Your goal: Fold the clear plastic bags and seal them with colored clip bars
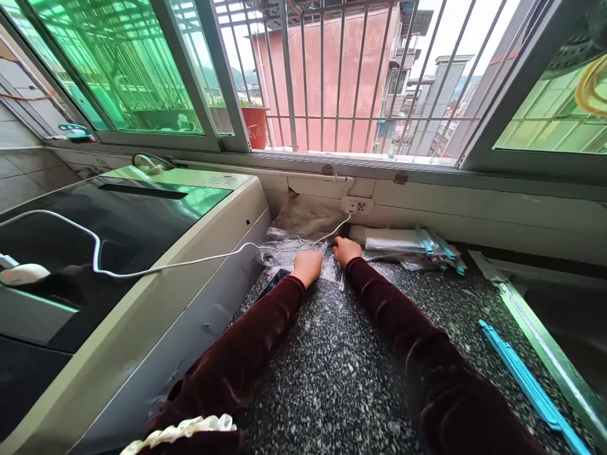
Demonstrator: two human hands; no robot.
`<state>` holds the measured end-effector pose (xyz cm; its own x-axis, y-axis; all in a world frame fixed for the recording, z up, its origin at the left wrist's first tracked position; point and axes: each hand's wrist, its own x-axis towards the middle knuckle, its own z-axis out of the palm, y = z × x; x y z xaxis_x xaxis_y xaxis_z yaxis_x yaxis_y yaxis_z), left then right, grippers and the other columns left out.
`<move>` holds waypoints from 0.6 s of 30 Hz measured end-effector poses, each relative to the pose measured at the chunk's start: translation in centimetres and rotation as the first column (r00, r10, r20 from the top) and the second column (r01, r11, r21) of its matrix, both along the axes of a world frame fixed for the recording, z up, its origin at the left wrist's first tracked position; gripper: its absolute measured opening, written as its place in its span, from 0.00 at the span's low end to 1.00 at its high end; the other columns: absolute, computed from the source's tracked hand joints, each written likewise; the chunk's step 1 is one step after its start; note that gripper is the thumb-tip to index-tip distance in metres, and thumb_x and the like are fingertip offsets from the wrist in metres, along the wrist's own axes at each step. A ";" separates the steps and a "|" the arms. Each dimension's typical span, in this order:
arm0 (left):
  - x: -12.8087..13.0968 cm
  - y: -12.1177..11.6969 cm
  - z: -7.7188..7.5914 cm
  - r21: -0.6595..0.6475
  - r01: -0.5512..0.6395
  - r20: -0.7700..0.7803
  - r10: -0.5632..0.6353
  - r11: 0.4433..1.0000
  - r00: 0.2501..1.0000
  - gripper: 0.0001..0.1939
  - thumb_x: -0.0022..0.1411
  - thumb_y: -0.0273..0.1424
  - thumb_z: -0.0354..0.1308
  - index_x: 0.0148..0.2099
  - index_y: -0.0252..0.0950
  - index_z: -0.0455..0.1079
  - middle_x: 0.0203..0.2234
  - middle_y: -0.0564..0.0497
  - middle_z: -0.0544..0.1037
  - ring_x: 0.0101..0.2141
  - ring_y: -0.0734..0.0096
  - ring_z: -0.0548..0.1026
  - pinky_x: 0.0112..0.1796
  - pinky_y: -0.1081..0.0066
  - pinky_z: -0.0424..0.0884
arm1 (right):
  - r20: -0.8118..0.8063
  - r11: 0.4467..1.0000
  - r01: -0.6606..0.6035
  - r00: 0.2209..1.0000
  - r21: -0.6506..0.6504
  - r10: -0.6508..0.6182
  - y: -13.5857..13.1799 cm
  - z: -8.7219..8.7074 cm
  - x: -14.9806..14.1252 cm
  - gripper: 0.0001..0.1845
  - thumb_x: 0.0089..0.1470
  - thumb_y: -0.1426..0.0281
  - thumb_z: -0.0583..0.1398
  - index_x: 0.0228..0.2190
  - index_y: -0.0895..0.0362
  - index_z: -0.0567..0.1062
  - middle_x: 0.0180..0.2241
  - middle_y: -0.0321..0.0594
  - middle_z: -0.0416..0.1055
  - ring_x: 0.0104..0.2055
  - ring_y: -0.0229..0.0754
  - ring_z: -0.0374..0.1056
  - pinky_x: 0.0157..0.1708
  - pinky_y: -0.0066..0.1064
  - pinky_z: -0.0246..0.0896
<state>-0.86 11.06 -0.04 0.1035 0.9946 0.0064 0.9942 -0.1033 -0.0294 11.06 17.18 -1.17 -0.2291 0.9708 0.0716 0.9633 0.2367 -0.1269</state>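
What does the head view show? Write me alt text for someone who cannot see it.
A person's left hand and right hand, in dark velvety sleeves, reach to crumpled clear plastic at the back of a speckled counter. From the left, a white cable crosses an appliance to a wall outlet; blue strips lie at right, a barred window behind.

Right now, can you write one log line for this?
left hand: curled at clear plastic | right hand: curled near plastic | grips: unclear | blue strips: on counter
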 end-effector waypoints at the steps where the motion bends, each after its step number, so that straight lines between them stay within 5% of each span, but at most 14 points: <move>1: -0.1 -0.1 -0.1 0.000 0.005 -0.005 -0.005 1.000 1.000 0.12 0.59 0.25 0.49 0.42 0.30 0.71 0.37 0.37 0.77 0.39 0.59 0.76 0.38 0.65 0.71 | 0.004 1.000 -0.004 1.000 0.014 0.004 0.3 0.1 -0.2 0.17 0.56 0.68 0.52 0.47 0.55 0.68 0.45 0.48 0.70 0.46 0.46 0.68 0.40 0.32 0.61; 10: -0.9 -0.5 0.0 -0.031 0.050 -0.012 -0.050 0.998 0.999 0.12 0.59 0.28 0.49 0.42 0.30 0.71 0.36 0.36 0.77 0.39 0.57 0.76 0.38 0.65 0.70 | 0.056 0.994 -0.076 0.995 -0.080 0.080 2.1 1.4 1.0 0.11 0.52 0.70 0.57 0.38 0.55 0.75 0.41 0.46 0.73 0.44 0.46 0.69 0.41 0.31 0.61; 18: 2.0 -0.9 -0.2 -0.081 0.131 0.016 -0.131 0.988 0.991 0.15 0.57 0.34 0.51 0.43 0.33 0.71 0.39 0.39 0.77 0.42 0.56 0.74 0.40 0.65 0.69 | 0.047 0.981 -0.054 0.997 -0.185 0.064 -1.3 1.2 6.0 0.07 0.48 0.69 0.60 0.31 0.56 0.77 0.34 0.42 0.76 0.39 0.42 0.70 0.40 0.28 0.60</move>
<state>1.14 10.16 -0.20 0.2333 0.9697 -0.0725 0.9722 -0.2343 -0.0055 17.08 15.93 0.07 -0.2854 0.9509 -0.1200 0.9546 0.2710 -0.1235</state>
